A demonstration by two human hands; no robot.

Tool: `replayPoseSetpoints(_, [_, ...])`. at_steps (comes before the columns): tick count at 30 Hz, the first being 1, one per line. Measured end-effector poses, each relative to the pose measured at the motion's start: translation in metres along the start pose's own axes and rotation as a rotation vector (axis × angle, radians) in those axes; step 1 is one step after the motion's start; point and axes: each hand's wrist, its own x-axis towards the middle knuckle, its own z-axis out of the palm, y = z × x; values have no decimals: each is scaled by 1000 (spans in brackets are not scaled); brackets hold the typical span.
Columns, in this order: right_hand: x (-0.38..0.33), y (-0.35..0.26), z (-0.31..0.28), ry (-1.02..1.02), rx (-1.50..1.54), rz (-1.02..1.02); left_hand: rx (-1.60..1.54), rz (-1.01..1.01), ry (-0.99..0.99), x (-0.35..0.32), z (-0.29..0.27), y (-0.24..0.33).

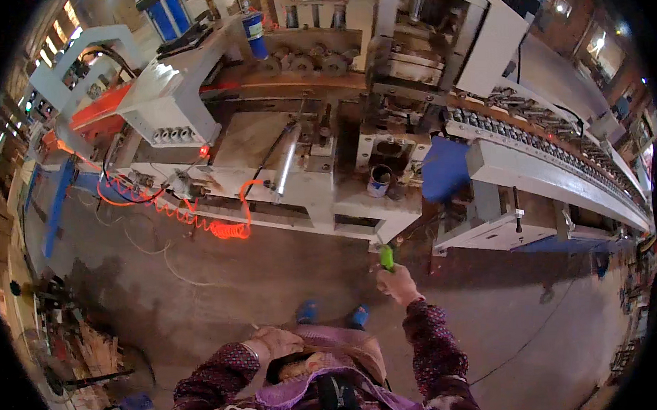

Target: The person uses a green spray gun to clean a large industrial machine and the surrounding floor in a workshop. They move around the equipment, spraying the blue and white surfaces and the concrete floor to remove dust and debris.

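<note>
My right hand is stretched forward, wrapped round a green-handled tool. A thin greyish end points from the tool toward the machine's front foot; its kind is too small to make out. Near my waist, my left hand has its fingers closed at the edge of my purple apron, which is bunched up around a dark opening. What the apron holds inside is mostly hidden. Straight ahead stands a large whitish machine, and an open can rests on its ledge.
A coiled orange air hose hangs along the machine's front at left. To the right runs a long conveyor with a chain track, beside a blue guard. Wood scraps lie at lower left, and a thin cable crosses the floor at right.
</note>
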Motion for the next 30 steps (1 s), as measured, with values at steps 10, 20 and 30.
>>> replayPoseSetpoints(10, [78, -91, 99, 168, -531, -199, -36, -141, 378, -61, -35, -43])
replayPoseSetpoints(20, [2, -260, 146, 501, -792, -365, -40, -151, 467, -65, -81, -36])
replayPoseSetpoints(30, [-63, -321, 75, 789, -555, -637, -298, 244, 836, -39, -96, -5])
